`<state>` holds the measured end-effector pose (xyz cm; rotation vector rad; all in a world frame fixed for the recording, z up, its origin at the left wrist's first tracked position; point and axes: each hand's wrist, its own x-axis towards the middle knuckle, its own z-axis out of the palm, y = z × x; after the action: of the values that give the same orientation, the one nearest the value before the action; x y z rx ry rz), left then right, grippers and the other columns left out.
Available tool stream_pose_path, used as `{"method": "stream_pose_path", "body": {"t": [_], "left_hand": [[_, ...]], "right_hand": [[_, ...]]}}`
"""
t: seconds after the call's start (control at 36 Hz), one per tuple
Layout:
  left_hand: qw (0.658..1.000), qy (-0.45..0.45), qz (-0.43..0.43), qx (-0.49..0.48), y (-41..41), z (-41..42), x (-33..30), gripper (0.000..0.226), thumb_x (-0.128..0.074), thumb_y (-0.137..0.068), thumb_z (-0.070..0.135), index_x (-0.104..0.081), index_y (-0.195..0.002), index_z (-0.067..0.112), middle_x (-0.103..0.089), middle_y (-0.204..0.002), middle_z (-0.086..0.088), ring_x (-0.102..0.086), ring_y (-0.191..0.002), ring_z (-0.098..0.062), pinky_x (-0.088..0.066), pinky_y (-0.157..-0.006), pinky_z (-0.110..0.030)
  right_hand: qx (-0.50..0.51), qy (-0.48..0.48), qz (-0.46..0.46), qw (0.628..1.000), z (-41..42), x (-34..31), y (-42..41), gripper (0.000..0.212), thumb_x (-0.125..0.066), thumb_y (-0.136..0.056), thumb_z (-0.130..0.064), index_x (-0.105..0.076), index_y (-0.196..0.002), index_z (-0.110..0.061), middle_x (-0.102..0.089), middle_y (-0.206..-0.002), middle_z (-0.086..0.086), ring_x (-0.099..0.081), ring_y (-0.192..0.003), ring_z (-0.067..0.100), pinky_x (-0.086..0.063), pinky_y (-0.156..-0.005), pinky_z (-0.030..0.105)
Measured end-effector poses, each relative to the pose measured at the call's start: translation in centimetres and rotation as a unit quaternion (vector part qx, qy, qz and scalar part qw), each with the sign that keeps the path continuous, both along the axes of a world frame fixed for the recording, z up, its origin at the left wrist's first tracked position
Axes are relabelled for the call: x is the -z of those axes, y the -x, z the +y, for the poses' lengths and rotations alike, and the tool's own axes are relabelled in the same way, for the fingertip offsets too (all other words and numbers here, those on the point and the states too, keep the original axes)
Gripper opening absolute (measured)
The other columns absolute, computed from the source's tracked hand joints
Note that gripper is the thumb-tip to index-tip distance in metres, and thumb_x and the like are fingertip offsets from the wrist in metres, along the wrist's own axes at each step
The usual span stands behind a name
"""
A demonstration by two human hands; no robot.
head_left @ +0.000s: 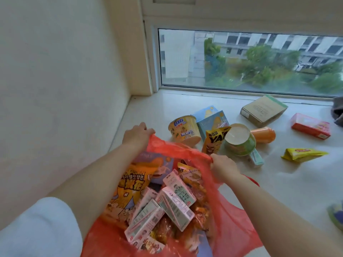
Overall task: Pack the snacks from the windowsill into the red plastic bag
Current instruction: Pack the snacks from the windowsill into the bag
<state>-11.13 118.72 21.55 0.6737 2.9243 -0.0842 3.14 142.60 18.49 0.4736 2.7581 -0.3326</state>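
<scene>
The red plastic bag (233,229) sits open at the near edge of the windowsill. My left hand (136,135) grips its far rim, and my right hand (223,168) grips the rim on the right side. Inside lie an orange popcorn bag (128,190), several pink drink cartons (175,206) and other packets. On the sill beyond the bag lie a yellow BIG noodle cup (183,128), blue boxes (213,117), a yellow YAO packet (215,140), a green bowl (240,140), an orange can (263,135), a brown box (263,110), a red box (310,126) and a yellow packet (302,154).
The pale windowsill (278,182) runs rightward under a large window (250,60). A cream wall (65,80) closes the left side. A dark cloth (338,112) shows at the right edge, and a blue-green object (336,216) at the lower right.
</scene>
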Motion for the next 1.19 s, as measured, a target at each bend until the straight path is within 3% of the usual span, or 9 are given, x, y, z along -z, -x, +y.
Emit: {"method": "stream_pose_path", "body": {"t": [0.14, 0.25, 0.33, 0.42, 0.56, 0.72, 0.94, 1.11, 1.19], "left_hand": [[0.942, -0.204, -0.252, -0.087, 0.4, 3.6, 0.0, 0.066, -0.055, -0.078, 0.012, -0.041, -0.142, 0.023, -0.038, -0.149, -0.005, -0.031, -0.137, -0.024, -0.029, -0.112, -0.037], [0.822, -0.378, -0.411, -0.115, 0.8, 6.9, -2.3, 0.04, -0.039, -0.087, 0.008, -0.051, -0.119, 0.03, -0.044, -0.119, 0.011, -0.031, -0.115, -0.01, -0.021, -0.097, -0.029], [0.838, -0.378, -0.361, -0.157, 2.7, 10.0, -1.3, 0.022, -0.039, -0.097, 0.023, -0.052, -0.114, 0.027, -0.049, -0.116, 0.002, -0.038, -0.108, -0.017, -0.027, -0.092, -0.029], [0.891, -0.303, -0.258, -0.219, 4.9, 12.5, 1.6, 0.056, -0.055, -0.088, 0.046, -0.044, -0.138, 0.023, -0.044, -0.137, -0.011, -0.046, -0.122, -0.03, -0.04, -0.101, -0.039], [0.864, -0.308, -0.26, -0.303, 6.9, 15.6, 5.4, 0.088, -0.064, -0.078, 0.053, -0.016, -0.149, 0.032, -0.025, -0.143, -0.015, -0.038, -0.128, -0.036, -0.037, -0.106, -0.044], [0.842, -0.319, -0.269, -0.341, 8.4, 17.6, 9.4, 0.098, -0.071, -0.072, 0.052, -0.011, -0.148, 0.038, -0.018, -0.146, -0.013, -0.036, -0.128, -0.035, -0.04, -0.104, -0.044], [0.795, -0.397, -0.231, -0.397, 8.5, 18.7, 12.9, 0.083, -0.074, -0.068, 0.052, -0.022, -0.128, 0.03, -0.026, -0.137, -0.012, -0.041, -0.12, -0.029, -0.041, -0.101, -0.043], [0.764, -0.417, -0.253, -0.422, 9.0, 17.7, 13.8, 0.085, -0.076, -0.067, 0.052, -0.019, -0.125, 0.026, -0.029, -0.132, -0.014, -0.045, -0.104, -0.029, -0.042, -0.095, -0.038], [0.754, -0.433, -0.259, -0.422, 8.9, 16.9, 14.2, 0.084, -0.076, -0.068, 0.051, -0.019, -0.125, 0.027, -0.036, -0.13, -0.014, -0.045, -0.097, -0.026, -0.044, -0.085, -0.035]], "right_hand": [[-0.05, 0.053, -0.082, 0.994, 1.6, 0.8, 0.6, 0.06, -0.058, -0.075, -0.063, -0.052, -0.12, -0.024, -0.054, -0.118, 0.0, -0.05, -0.108, 0.019, -0.046, -0.089, 0.036], [0.115, 0.272, 0.062, 0.953, 3.2, -0.2, 2.0, 0.056, -0.058, -0.083, -0.056, -0.061, -0.115, -0.01, -0.062, -0.112, 0.005, -0.057, -0.108, 0.024, -0.046, -0.09, 0.037], [0.221, 0.223, 0.136, 0.94, 5.0, 1.0, 3.9, 0.039, -0.065, -0.078, -0.055, -0.061, -0.091, -0.018, -0.065, -0.097, 0.0, -0.059, -0.086, 0.018, -0.044, -0.068, 0.032], [0.278, 0.183, 0.081, 0.94, 6.2, 3.1, 5.8, 0.06, -0.073, -0.068, -0.055, -0.057, -0.106, -0.011, -0.059, -0.112, 0.008, -0.059, -0.096, 0.025, -0.048, -0.073, 0.034], [0.303, 0.177, 0.056, 0.935, 6.7, 5.5, 8.3, 0.098, -0.079, -0.062, -0.055, -0.037, -0.134, -0.003, -0.041, -0.13, 0.013, -0.046, -0.121, 0.031, -0.044, -0.096, 0.041], [0.31, 0.188, 0.086, 0.928, 7.2, 7.9, 10.2, 0.093, -0.082, -0.06, -0.048, -0.039, -0.131, -0.006, -0.044, -0.125, 0.011, -0.046, -0.121, 0.03, -0.043, -0.098, 0.04], [0.293, 0.277, 0.088, 0.911, 8.3, 13.3, 12.3, 0.078, -0.065, -0.046, -0.071, -0.059, -0.107, -0.023, -0.062, -0.101, 0.001, -0.064, -0.087, 0.016, -0.057, -0.073, 0.036], [0.31, 0.345, 0.092, 0.881, 7.1, 13.0, 13.8, 0.08, -0.062, -0.059, -0.071, -0.053, -0.123, -0.024, -0.058, -0.119, 0.0, -0.056, -0.111, 0.022, -0.047, -0.095, 0.041], [0.304, 0.381, 0.083, 0.869, 7.3, 12.5, 14.2, 0.06, -0.063, -0.062, -0.068, -0.06, -0.111, -0.032, -0.064, -0.114, -0.004, -0.056, -0.112, 0.022, -0.045, -0.097, 0.041]]}}
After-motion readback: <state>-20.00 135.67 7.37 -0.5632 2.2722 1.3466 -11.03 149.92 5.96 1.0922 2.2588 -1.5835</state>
